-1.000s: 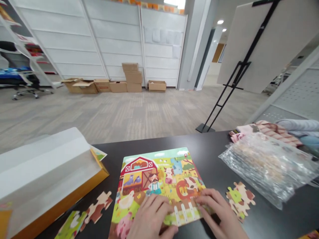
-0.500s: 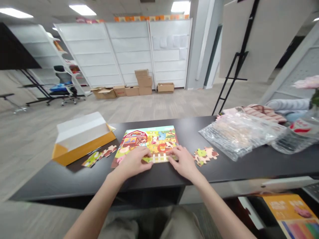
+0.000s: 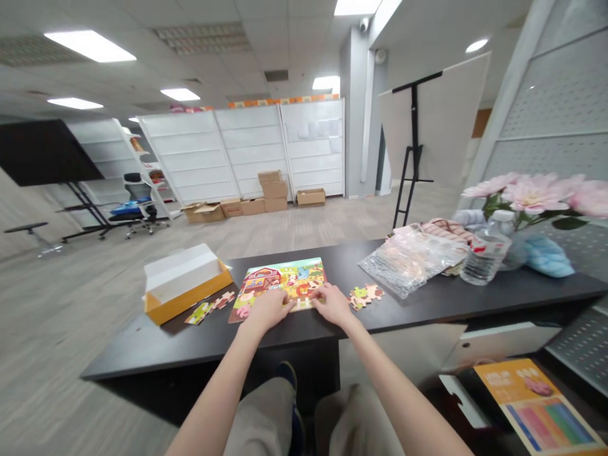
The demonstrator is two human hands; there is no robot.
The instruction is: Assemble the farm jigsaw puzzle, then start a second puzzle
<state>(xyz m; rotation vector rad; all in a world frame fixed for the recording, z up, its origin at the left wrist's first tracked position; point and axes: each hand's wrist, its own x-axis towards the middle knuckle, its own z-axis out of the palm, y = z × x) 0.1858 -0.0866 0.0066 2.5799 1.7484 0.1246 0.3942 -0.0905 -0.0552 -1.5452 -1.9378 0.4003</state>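
A farm-scene jigsaw puzzle point(image 3: 289, 273) with a red barn, animals and a white fence lies flat on the dark table. My left hand point(image 3: 270, 309) rests on its lower left part, thumb and fingers apart on the surface. At the lower right edge, my right hand point(image 3: 333, 305) touches the puzzle with bent fingers, the thumb slightly apart from them. The fence strip shows between the two hands. Whatever lies beneath the fingertips is hidden. Loose puzzle pieces point(image 3: 365, 295) sit right of my right hand, and more loose pieces point(image 3: 209, 309) lie to the left of the puzzle.
An open yellow and white box point(image 3: 187, 285) stands at the table's left end. To the right are a clear plastic bag point(image 3: 411, 259), a water bottle point(image 3: 488, 250) and pink flowers point(image 3: 536, 193). Below the tabletop, an orange package point(image 3: 536, 405) lies at the right.
The view has tilted up and shifted right, bringing the bottle and flowers fully into sight. Both hands stay on the puzzle's lower edge, with the right fingers a little more bent.
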